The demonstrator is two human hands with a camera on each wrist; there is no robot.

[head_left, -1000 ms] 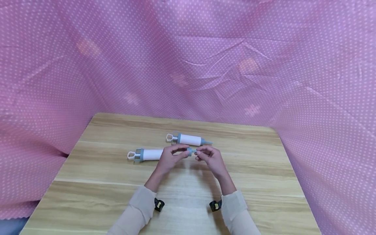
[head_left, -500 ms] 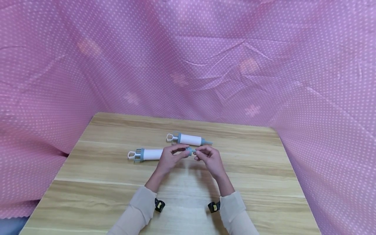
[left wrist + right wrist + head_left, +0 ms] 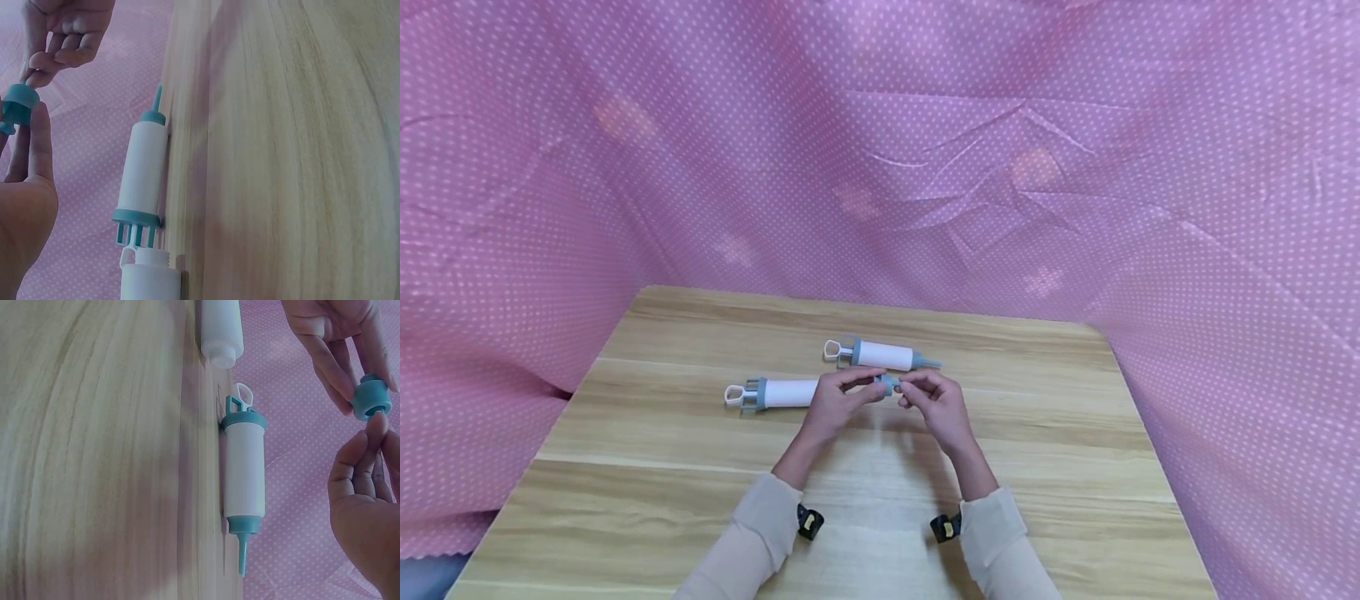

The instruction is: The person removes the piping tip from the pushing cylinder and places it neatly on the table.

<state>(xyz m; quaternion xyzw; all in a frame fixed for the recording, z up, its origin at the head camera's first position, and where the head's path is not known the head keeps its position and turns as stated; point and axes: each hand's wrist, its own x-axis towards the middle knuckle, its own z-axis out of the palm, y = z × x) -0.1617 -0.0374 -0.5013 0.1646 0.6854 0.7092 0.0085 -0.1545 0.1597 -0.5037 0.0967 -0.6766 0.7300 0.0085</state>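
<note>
My left hand (image 3: 837, 402) pinches a teal screw cap (image 3: 372, 399) between fingers and thumb, above the table. From the other side my right hand (image 3: 940, 410) pinches the thin teal nozzle at the cap, and its fingertips hide most of it. A small teal piece (image 3: 7, 128) shows at the cap's near side in the left wrist view. Beside my left hand lies a white-barrelled syringe (image 3: 788, 393) with a teal collar and a white ring handle. Its capless threaded neck (image 3: 152, 257) shows in the left wrist view.
A second, similar syringe (image 3: 885, 356), with a teal cap and nozzle on its end, lies just behind the hands. Both lie on a wood-grain table (image 3: 880, 517). Pink dotted cloth (image 3: 880, 167) hangs around the back and sides.
My right hand has shifted slightly left towards the cap, and less of the nozzle shows between the hands. The left hand stays in nearly the same place.
</note>
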